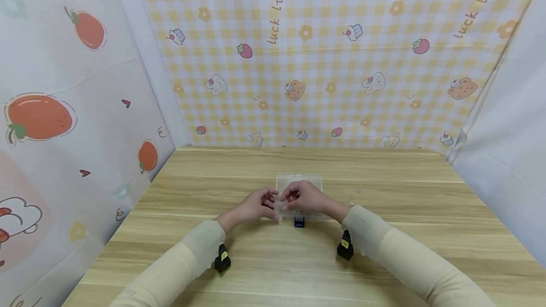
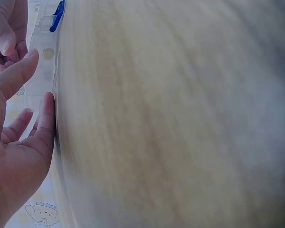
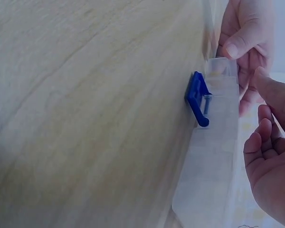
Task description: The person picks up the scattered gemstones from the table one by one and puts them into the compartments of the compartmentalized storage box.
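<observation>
A clear plastic box (image 1: 314,183) lies on the table in the head view, with a blue latch (image 1: 299,222) jutting from its front side. My left hand (image 1: 258,203) is at the box's left end, its fingers loosely bent and nothing seen in them. Over the left part of the box is my right hand (image 1: 308,196), fingers curled loosely; in the right wrist view its thumb (image 3: 274,92) stands apart from them, with no held thing visible. A small yellowish round piece (image 2: 48,53) shows through the box wall in the left wrist view.
Two small pale discs, a farther disc (image 1: 358,190) and a nearer disc (image 1: 351,203), lie on the wooden table (image 1: 290,269) right of the box. A checked cloth (image 1: 324,60) hangs behind the table. Black devices (image 1: 345,246) sit at both wrists.
</observation>
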{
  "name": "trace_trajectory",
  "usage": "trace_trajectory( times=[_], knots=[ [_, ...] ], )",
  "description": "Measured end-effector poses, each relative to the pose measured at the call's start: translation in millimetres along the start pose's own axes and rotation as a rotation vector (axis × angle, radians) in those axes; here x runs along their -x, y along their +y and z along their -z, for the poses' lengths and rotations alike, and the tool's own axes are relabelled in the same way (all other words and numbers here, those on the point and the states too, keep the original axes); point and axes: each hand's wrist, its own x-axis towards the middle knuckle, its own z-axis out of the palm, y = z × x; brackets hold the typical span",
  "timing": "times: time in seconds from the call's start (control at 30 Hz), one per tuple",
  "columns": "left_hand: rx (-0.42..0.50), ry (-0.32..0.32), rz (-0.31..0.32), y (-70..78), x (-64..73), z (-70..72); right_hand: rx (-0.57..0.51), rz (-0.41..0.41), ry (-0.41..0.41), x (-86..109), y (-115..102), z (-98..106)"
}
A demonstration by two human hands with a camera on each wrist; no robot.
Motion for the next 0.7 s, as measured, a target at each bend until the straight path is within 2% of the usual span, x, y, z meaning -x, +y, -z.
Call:
trace_trajectory(
  times=[0.13, 0.37, 0.7],
  knots=[
    [0.002, 0.002, 0.001, -1.1, -0.2, -0.8, 0.011, 0.021, 0.03, 3.2, 1, 6],
    [0.006, 0.007, -0.008, -2.5, -0.6, -1.4, -0.032, -0.032, 0.057, 11.7, 4, 18],
    [0.036, 0.015, -0.009, 0.3, -0.3, -3.0, -0.046, -0.059, 0.121, 29.1, 11, 40]
  ],
)
